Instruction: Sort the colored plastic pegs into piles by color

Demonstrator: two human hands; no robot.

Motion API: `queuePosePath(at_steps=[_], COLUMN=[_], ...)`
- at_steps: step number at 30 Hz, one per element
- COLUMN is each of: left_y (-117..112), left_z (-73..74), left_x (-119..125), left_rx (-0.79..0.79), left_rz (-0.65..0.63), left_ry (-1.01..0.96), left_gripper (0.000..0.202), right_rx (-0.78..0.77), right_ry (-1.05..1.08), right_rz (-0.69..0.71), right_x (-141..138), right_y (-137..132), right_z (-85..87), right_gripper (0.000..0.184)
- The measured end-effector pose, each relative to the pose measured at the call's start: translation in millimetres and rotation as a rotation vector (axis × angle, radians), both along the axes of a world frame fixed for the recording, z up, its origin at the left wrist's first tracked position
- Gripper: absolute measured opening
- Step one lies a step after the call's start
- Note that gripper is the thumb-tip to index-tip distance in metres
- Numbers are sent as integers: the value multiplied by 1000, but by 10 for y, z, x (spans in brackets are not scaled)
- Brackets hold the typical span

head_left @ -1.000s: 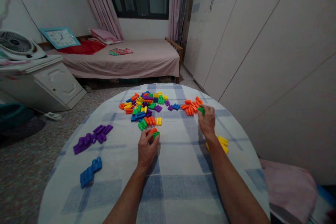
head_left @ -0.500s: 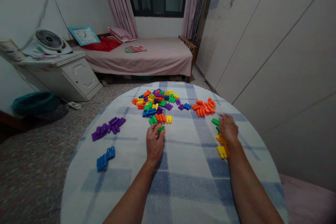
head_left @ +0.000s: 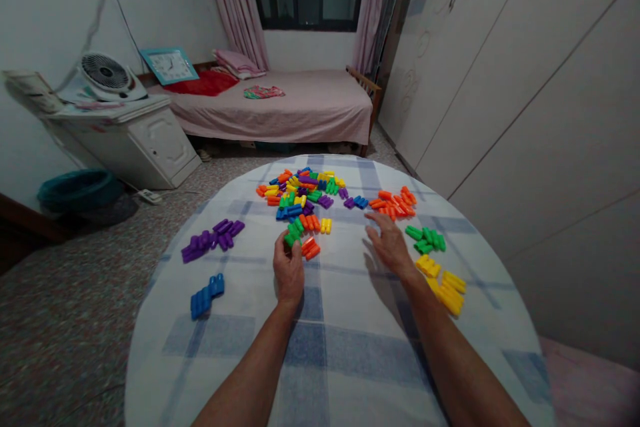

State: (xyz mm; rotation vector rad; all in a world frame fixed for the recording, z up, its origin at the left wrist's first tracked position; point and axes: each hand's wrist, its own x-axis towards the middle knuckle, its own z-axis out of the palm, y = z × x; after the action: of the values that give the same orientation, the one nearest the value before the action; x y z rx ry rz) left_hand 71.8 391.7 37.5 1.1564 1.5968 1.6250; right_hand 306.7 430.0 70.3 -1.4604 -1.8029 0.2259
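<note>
A round table (head_left: 350, 360) with a blue checked cloth carries a mixed heap of coloured plastic pegs (head_left: 300, 190) at its far side. My left hand (head_left: 288, 269) is curled, its fingertips pinching a green peg (head_left: 289, 239) beside two orange pegs (head_left: 311, 248). My right hand (head_left: 390, 245) hovers flat with fingers spread, holding nothing, between the orange group (head_left: 395, 202) and the green group (head_left: 426, 239). Sorted groups lie around: purple (head_left: 210, 240) and blue (head_left: 206, 295) on the left, yellow (head_left: 444, 280) on the right by my forearm.
Behind the table stand a bed (head_left: 280, 110) with a pink sheet, a white cabinet (head_left: 135, 140) bearing a fan (head_left: 105, 73) and a clock (head_left: 167, 65), and a teal basin (head_left: 75, 188) on the floor. White wardrobe doors (head_left: 525, 93) line the right.
My right hand has left the green pegs at the right and moved left, opening flat. My left hand shifted slightly toward the heap, onto a green peg. The camera turned slightly.
</note>
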Motion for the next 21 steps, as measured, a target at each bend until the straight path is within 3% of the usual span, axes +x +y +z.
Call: queuePosePath(at_steps=[4,7,12,15,18,21], left_y=[4,-4,-10,0,7,6], left_z=[-2,31,70,45,9,-7], left_x=[9,19,34,35,36,40], left_rx=[14,15,-16,-13,-13,18], left_rz=[-28,-7,7,14,38,41], left_ry=[-57,-49,-39,-21,30,75], left_gripper=[47,42,46,48,49,48], right_rx=[-54,-25,-65,-53,-13,55], right_ry=[17,-44,-176,-220,-259,-243], right_rz=[264,282,166,137,10,-23], right_x=[-664,-930,-968,-919,-876,-854], right_y=[-69,-29,109,71,-47,-151], right_z=[-161,-269,-352,-343,-311,-272], right_gripper=[37,40,56,45,31,28])
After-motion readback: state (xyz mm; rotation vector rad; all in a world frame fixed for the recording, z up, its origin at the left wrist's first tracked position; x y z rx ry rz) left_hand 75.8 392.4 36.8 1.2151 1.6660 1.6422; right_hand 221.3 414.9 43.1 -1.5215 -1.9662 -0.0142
